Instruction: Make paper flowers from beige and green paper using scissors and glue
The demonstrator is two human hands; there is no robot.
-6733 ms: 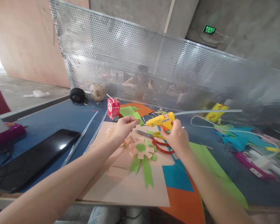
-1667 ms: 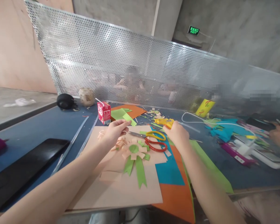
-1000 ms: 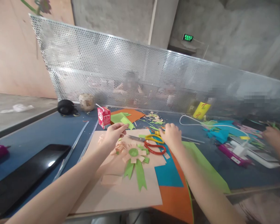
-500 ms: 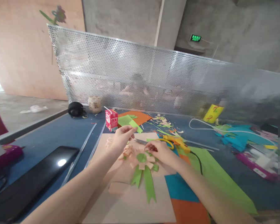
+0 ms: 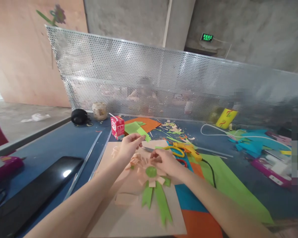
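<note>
Fingers of left hand (image 5: 132, 144): drawn together at the tips above the paper; any small piece between them not discernible, grip not confirmable. Fingers of right hand (image 5: 166, 162): bent over the upper right side of the paper rosette (image 5: 152, 182); contact apparent, hold on it not certain.

Nearest: peach sheet (image 5: 139, 224), lying flat beneath the rosette. Pointing toward the near edge: two notched green ribbon tails (image 5: 163, 203), spread apart. To their left: flat peach piece (image 5: 126, 199), loose in appearance.

Progress, as judged: main assembly largely done. Green disc (image 5: 151, 171) centred on the peach petals (image 5: 161, 180); tails in place below. Fixing under right hand: hidden, not verifiable. Possibly left over: folded peach flower (image 5: 134, 161), just left of the rosette; joined or separate, cannot tell.

Farther out: scissors (image 5: 183, 153), partly covered by right hand; yellow glue gun (image 5: 188, 148), set down just beyond. Past left fingertips: green offcut (image 5: 143, 134), with red drink carton (image 5: 117, 127) to its left and paper scraps (image 5: 172, 127) to its right. Behind all: perforated metal screen (image 5: 99, 66).
</note>
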